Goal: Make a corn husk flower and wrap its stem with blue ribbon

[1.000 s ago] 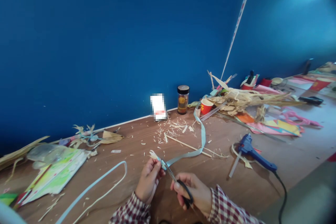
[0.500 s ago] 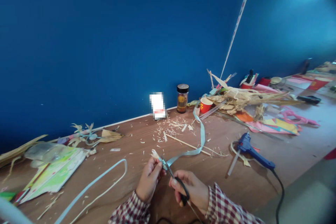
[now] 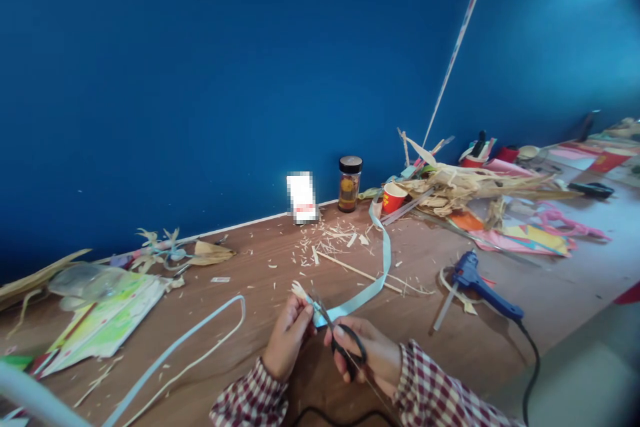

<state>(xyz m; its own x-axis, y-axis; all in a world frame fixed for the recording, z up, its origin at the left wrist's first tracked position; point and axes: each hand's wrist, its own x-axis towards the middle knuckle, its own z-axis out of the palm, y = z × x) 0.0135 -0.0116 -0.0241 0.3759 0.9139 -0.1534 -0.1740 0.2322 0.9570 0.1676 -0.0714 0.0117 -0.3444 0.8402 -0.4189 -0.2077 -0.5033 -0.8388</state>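
Note:
My left hand (image 3: 287,337) is closed, pinching a small pale husk piece (image 3: 299,290) with a light blue ribbon (image 3: 357,299) at its base. The ribbon runs right from my fingertips, then curves back toward the red paper cup. My right hand (image 3: 367,350) grips black-handled scissors (image 3: 356,345), fingers in the loops. Their blades point up and left, beside the ribbon close to my left fingertips. Whether the blades touch the ribbon I cannot tell.
A blue glue gun (image 3: 483,287) with a cord lies right. Beyond stand a lidded jar (image 3: 349,185), a red paper cup (image 3: 394,198) and dried corn husks (image 3: 465,183). Pale scraps (image 3: 325,240) litter the middle; a painted sheet (image 3: 107,323) and blue tube (image 3: 170,353) lie left.
The scissor handles have spread apart and the blades have opened somewhat. The ribbon beside my left fingertips shows a wider face. Both hands stay nearly in place.

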